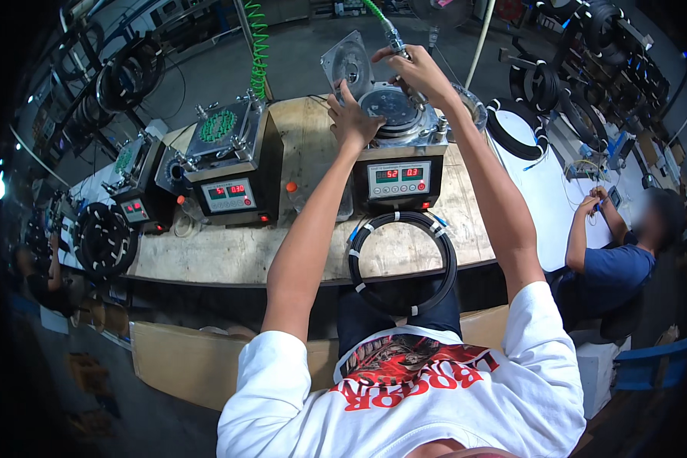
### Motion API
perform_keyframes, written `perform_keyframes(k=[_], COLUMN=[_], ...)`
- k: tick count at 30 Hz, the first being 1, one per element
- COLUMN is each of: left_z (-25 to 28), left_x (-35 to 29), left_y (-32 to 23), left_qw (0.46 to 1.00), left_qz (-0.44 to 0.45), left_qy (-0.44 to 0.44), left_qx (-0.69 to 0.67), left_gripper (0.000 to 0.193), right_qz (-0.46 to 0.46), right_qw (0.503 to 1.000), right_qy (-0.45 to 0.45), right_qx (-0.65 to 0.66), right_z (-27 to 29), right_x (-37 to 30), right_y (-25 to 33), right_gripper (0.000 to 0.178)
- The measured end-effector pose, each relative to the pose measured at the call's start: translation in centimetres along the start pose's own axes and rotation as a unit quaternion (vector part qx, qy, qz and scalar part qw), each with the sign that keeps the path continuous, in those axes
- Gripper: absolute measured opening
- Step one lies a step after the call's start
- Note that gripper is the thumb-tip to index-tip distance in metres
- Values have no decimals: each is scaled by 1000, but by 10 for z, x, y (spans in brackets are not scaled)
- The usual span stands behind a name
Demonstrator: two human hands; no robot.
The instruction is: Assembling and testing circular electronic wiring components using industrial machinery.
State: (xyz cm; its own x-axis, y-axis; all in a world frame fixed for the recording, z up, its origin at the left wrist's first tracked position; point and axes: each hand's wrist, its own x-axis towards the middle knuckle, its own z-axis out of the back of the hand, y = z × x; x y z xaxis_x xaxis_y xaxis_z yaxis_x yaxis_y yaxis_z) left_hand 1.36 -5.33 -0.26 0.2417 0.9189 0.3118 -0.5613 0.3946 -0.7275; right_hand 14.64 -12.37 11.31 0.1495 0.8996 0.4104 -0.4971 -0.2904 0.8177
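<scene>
My right hand (424, 75) is closed around a metal air blow gun (395, 40) fed by a green hose (374, 11). The gun is over the right side of a round dark disc (391, 108) on top of a black benchtop machine (399, 182) with red digits. At the disc's left side is my left hand (351, 122), fingers spread and thumb reaching to the disc's edge. Just beyond its fingertips a clear square plate (346, 61) with a round middle stands tilted up. I cannot tell whether the fingertips touch it.
Two similar machines (231, 164) with green-studded tops stand to the left on the wooden bench (320, 252). A black cable coil (451, 263) overhangs the front edge. Orange-capped bottles (294, 196) stand between machines. A co-worker (611, 252) sits at right beside a white table (538, 210).
</scene>
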Motion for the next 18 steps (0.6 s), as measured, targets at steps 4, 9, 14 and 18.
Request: perform_keyframes(k=[4,9,14,18], left_z=[-3,-21,-21,-15], left_x=[-8,7,6,5], left_y=[-21,23,15,5], left_qw=[998,990,996,1000], left_qz=[19,-69,-30,2], left_qy=[-37,-109,-80,-27], left_qx=[48,-52,-23,-5], left_gripper=[101,99,104,109], right_qz=[59,27,81,122], right_qw=[997,990,965,955], right_qy=[-38,-10,-13,-80], right_qx=[16,135,248,257], right_z=[7,-12,-8,-2], right_x=[15,8,20,39], right_y=[-26,-9,-12,-10], right_gripper=[26,26,27,26])
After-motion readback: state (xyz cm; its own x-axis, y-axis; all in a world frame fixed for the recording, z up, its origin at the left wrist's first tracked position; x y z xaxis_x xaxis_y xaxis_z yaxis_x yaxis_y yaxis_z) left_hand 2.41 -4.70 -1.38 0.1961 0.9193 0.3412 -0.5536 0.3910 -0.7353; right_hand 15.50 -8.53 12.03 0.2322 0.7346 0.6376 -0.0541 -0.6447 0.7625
